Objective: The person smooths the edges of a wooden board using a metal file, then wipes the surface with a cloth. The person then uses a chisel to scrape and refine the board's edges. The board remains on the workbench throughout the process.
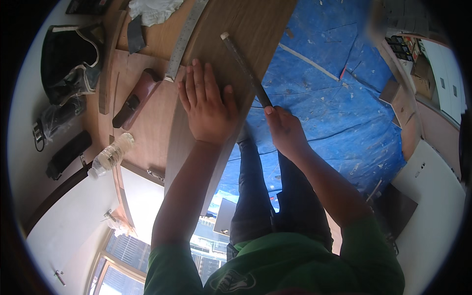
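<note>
My left hand (209, 105) lies flat, fingers stretched out, on a long brown wooden board (206, 39). My right hand (286, 129) is wrapped round the near end of a slim dark rod (246, 69) with a pale tip. The rod slants across the board's right edge, its pale end over the wood; whether it touches the surface I cannot tell. Left of my left hand, a metal ruler (183, 46) rests along the board's far left side. Beyond it, a reddish-brown tool with a dark part (136, 99) lies on a lighter wooden panel (152, 118).
A clear plastic bottle (112, 154), a black case (69, 155) and a dark bag (71, 64) are at the left. White cloth (153, 10) and a dark grey piece (136, 34) lie at the far left. Blue sheeting (324, 113) covers the floor at the right, with scraps on it.
</note>
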Demonstrator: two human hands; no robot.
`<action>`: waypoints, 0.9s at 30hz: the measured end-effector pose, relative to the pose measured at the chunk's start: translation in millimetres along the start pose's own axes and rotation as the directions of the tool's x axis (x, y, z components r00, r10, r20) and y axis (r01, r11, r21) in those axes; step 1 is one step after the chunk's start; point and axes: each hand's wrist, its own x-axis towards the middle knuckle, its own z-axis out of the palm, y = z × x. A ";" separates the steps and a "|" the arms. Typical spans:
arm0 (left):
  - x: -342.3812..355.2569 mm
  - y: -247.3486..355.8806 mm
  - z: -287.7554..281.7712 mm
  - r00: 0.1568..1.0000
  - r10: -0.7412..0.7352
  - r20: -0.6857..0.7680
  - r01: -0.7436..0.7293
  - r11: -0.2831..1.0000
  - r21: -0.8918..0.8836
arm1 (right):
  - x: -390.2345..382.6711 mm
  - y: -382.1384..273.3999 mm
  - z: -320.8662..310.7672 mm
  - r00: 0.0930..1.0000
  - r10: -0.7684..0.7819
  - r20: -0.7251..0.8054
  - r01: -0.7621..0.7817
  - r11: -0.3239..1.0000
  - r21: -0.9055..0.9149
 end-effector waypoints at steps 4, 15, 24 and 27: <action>1.6 1.0 -0.6 1.000 -0.008 0.008 0.008 1.000 0.020 | 47.7 -24.0 -3.9 0.996 0.085 -0.036 -0.078 0.982 0.171; 0.4 -0.8 0.3 0.999 -0.035 0.006 0.035 0.999 -0.020 | 49.1 -35.6 -19.8 0.973 0.232 0.022 -0.232 0.954 0.189; 2.5 5.3 -3.5 0.999 0.032 0.032 -0.032 0.999 0.021 | 80.3 -37.1 -44.5 0.985 0.169 -0.036 -0.156 0.960 0.233; 3.8 5.9 -2.6 0.998 0.035 0.054 -0.037 0.998 0.048 | 77.9 -34.8 -42.1 0.982 0.187 -0.029 -0.177 0.961 0.214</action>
